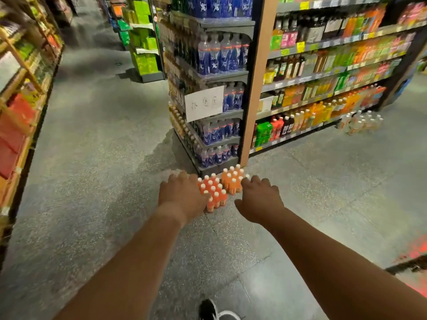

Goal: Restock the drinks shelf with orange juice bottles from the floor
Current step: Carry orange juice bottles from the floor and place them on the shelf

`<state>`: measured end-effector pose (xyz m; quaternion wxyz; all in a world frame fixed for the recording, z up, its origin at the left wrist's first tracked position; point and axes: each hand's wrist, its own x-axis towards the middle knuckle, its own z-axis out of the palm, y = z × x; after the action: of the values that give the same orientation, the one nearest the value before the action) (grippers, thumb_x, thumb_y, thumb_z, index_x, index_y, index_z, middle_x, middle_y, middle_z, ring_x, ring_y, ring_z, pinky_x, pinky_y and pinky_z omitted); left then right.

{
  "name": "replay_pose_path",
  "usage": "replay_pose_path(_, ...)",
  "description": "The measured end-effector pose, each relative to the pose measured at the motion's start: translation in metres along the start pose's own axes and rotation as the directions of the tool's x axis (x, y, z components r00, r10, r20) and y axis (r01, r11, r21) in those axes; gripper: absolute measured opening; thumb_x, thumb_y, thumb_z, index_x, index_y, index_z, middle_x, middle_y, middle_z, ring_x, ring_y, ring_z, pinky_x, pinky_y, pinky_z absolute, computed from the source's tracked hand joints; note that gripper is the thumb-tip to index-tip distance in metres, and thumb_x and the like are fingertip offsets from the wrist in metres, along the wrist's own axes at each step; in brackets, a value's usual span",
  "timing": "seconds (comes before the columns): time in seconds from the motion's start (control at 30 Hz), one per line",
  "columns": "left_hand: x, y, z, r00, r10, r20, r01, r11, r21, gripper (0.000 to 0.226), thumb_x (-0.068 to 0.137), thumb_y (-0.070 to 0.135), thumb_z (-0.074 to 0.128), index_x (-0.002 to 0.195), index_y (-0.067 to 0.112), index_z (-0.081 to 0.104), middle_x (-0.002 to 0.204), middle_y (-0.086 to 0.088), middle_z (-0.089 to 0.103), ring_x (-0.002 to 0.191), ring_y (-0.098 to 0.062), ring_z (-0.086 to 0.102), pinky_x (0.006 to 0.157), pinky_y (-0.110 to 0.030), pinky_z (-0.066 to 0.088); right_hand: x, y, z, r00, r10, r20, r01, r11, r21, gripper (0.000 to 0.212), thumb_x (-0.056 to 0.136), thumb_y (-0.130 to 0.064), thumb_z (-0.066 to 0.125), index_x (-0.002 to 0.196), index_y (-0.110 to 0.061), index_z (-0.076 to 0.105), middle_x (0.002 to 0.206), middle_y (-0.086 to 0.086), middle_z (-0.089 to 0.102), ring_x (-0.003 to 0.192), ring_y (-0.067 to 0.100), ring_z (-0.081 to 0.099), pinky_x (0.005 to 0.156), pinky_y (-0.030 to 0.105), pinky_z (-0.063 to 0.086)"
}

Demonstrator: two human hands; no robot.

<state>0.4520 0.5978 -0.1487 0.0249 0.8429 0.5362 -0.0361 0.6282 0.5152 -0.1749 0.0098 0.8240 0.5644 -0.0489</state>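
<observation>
Two packs of orange juice bottles with white caps stand on the grey floor by the shelf end: a deeper orange pack (213, 192) and a paler one (233, 180) behind it. My left hand (182, 196) reaches out over the left side of the near pack, fingers relaxed, holding nothing. My right hand (258, 200) stretches toward the right of the packs, fingers loosely spread, empty. The drinks shelf (323, 88) runs off to the right, filled with coloured bottles. Whether either hand touches a bottle is unclear.
An end rack (219, 88) of blue-labelled water bottles, with a handwritten paper sign (204, 103), stands right behind the packs. Another pack of pale bottles (360, 123) sits on the floor further right. Shelving lines the left aisle (23, 100). My shoe (212, 310) shows below.
</observation>
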Motion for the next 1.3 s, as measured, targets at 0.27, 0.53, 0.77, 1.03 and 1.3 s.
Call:
replay_pose_path(0.27,0.171,0.026,0.037,0.998,-0.014,0.066,0.017,0.999,-0.037,0.059,0.084,0.063,0.050,0.125,0.021,0.055,0.123,-0.006,0.055,0.113,-0.027,0.051,0.092,-0.043,0.045,0.161,0.031,0.030,0.996,-0.001,0.091,-0.002,0.999,0.037,0.065,0.085,-0.051,0.059,0.138,-0.026,0.032,0.141,0.010,0.042,0.129,0.036,0.041,0.101,0.053,0.039)
replay_pose_path(0.53,0.293,0.042,0.072,0.990,-0.080,0.118,0.087,0.995,-0.055,0.055,0.089,0.058,0.047,0.128,0.021,0.049,0.124,-0.006,0.053,0.111,-0.027,0.051,0.089,-0.045,0.044,0.307,0.055,0.068,0.980,-0.123,0.156,0.119,0.992,0.034,0.059,0.084,-0.047,0.054,0.134,-0.019,0.039,0.132,0.011,0.048,0.118,0.035,0.047,0.094,0.049,0.042)
replay_pose_path(0.77,0.397,0.077,0.208,0.950,-0.236,0.206,0.264,0.957,-0.121,0.056,0.086,0.053,0.053,0.131,0.018,0.048,0.127,-0.007,0.052,0.116,-0.029,0.049,0.092,-0.044,0.046,0.430,0.082,0.195,0.933,-0.251,0.259,0.248,0.968,0.047,0.072,0.088,-0.048,0.051,0.148,-0.023,0.023,0.145,0.011,0.038,0.127,0.034,0.041,0.103,0.053,0.039)
replay_pose_path(1.03,0.496,0.084,0.471,0.928,-0.270,0.256,0.310,0.942,-0.130,0.050,0.081,0.044,0.045,0.124,0.021,0.055,0.119,-0.007,0.054,0.106,-0.029,0.051,0.088,-0.047,0.049,0.529,0.077,0.436,0.895,-0.317,0.314,0.322,0.946,0.038,0.052,0.090,-0.038,0.049,0.139,-0.023,0.039,0.141,0.011,0.044,0.123,0.036,0.045,0.097,0.048,0.042)
replay_pose_path(1.3,0.562,0.065,0.712,0.894,-0.311,0.321,0.348,0.935,-0.062,0.052,0.087,0.036,0.054,0.134,0.021,0.040,0.128,-0.010,0.046,0.111,-0.032,0.051,0.087,-0.045,0.049,0.613,0.068,0.660,0.879,-0.259,0.400,0.271,0.962,0.026,0.061,0.092,-0.035,0.050,0.148,-0.023,0.028,0.151,0.009,0.028,0.137,0.036,0.029,0.106,0.049,0.031)
